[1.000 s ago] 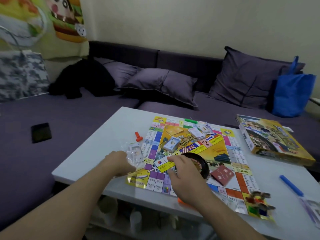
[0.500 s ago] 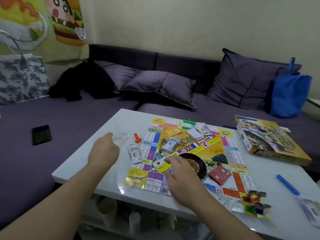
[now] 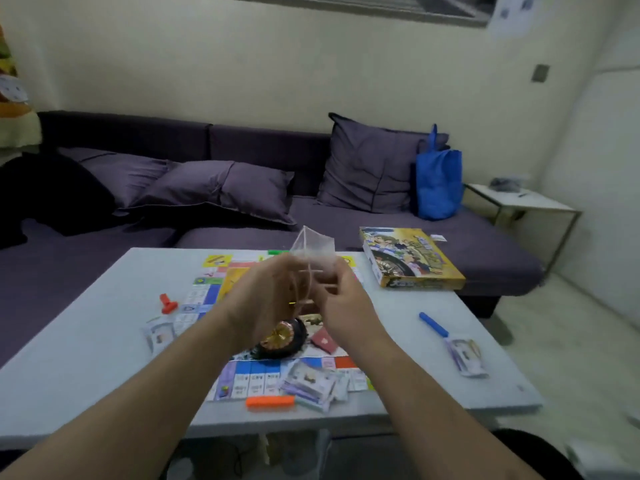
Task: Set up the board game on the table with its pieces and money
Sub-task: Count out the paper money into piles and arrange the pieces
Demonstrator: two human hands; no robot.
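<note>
The board (image 3: 221, 289) lies open mid-tabletop (image 3: 86, 341); money packets (image 3: 308, 386) at its near edge remain wrapped. Left hand (image 3: 263, 299) and right hand (image 3: 341, 296) pinch 1 clear bag (image 3: 313, 251) above it

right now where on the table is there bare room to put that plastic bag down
The table is bare at its left, beyond the red piece and card packet. Another bare patch lies between the board and the blue stick. The board's near edge is crowded with money packets and an orange stick.
</note>
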